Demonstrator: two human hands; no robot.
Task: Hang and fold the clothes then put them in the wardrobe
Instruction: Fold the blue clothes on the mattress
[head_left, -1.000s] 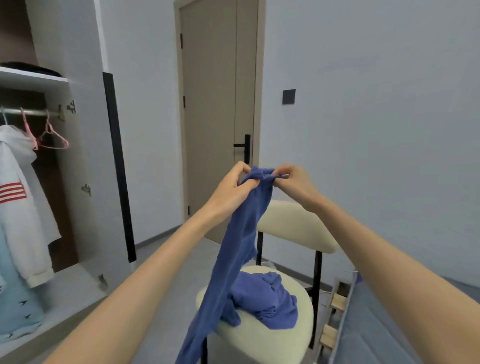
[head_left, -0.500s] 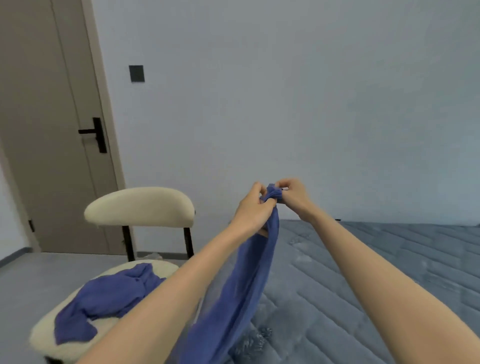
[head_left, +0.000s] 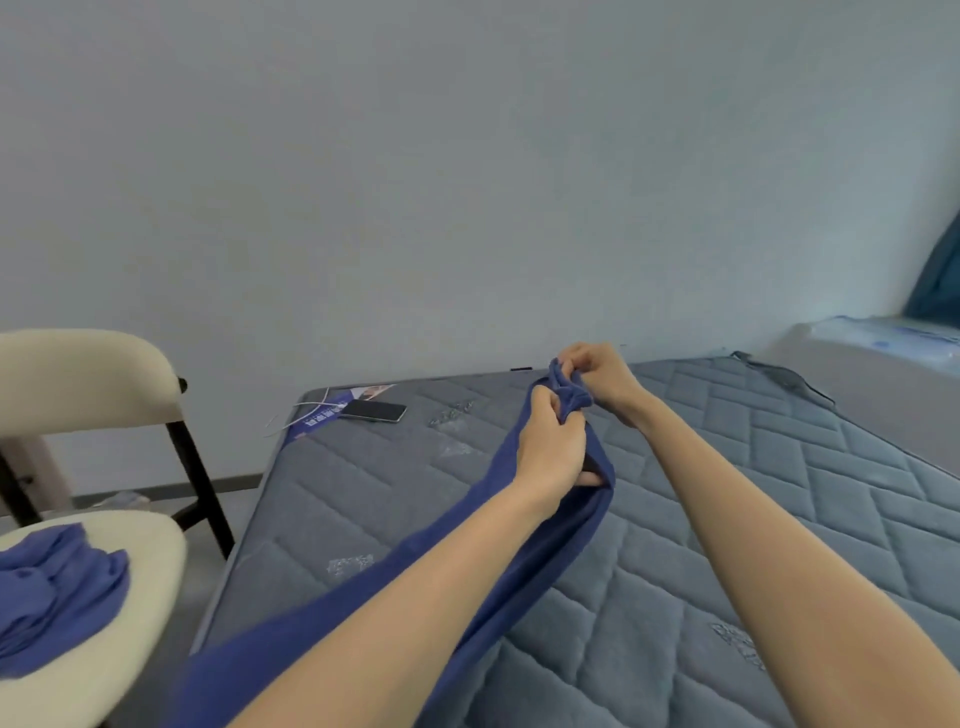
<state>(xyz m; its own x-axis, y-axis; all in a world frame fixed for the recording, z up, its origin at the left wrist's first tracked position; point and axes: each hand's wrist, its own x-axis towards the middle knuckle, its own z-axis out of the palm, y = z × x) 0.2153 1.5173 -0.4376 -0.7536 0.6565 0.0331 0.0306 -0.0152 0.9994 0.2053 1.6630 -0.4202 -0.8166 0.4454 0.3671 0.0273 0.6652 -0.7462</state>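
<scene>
A long blue garment (head_left: 550, 551) stretches from the lower left up over the grey quilted mattress (head_left: 779, 519). My left hand (head_left: 550, 447) grips its bunched upper end, and my right hand (head_left: 597, 379) pinches the same bunched end just beyond it. The two hands are close together above the mattress. The rest of the cloth trails down under my left forearm and out of view at the bottom. A second blue garment (head_left: 47, 597) lies crumpled on the seat of a cream chair (head_left: 88, 379) at the left. The wardrobe is out of view.
A dark phone (head_left: 373, 411) and a white cable (head_left: 306, 410) lie at the mattress's far left corner. A pale wall stands behind. A grey ledge with a plastic-wrapped item (head_left: 883, 338) sits at the far right. The floor shows between chair and mattress.
My view has swung right from the wardrobe and door to the mattress. Both hands have carried the blue garment's top end over the mattress and lowered it, still gripping it.
</scene>
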